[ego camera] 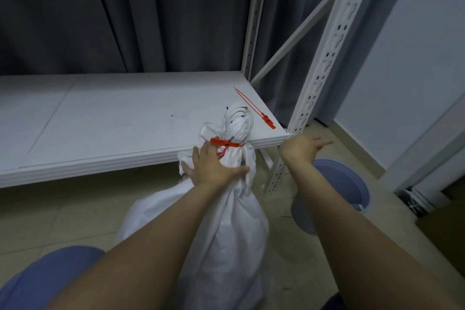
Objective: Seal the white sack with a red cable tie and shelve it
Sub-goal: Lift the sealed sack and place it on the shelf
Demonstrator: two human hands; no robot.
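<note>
The white sack [226,229] stands on the floor in front of the white shelf [113,113], its gathered neck reaching above the shelf's front edge. A red cable tie [224,143] is cinched around that neck. My left hand [214,168] grips the sack just below the tie, thumb to the right. My right hand [302,147] hovers apart from the sack near the shelf's front right corner, fingers stretched out and holding nothing. A second red cable tie [254,108] lies loose on the shelf behind the sack's neck.
White perforated rack posts [324,68] with a diagonal brace rise at the shelf's right end. A blue bucket [334,194] sits on the tiled floor to the right of the sack. Dark grey curtains hang behind the shelf. My blue-clad knee [50,277] is at bottom left.
</note>
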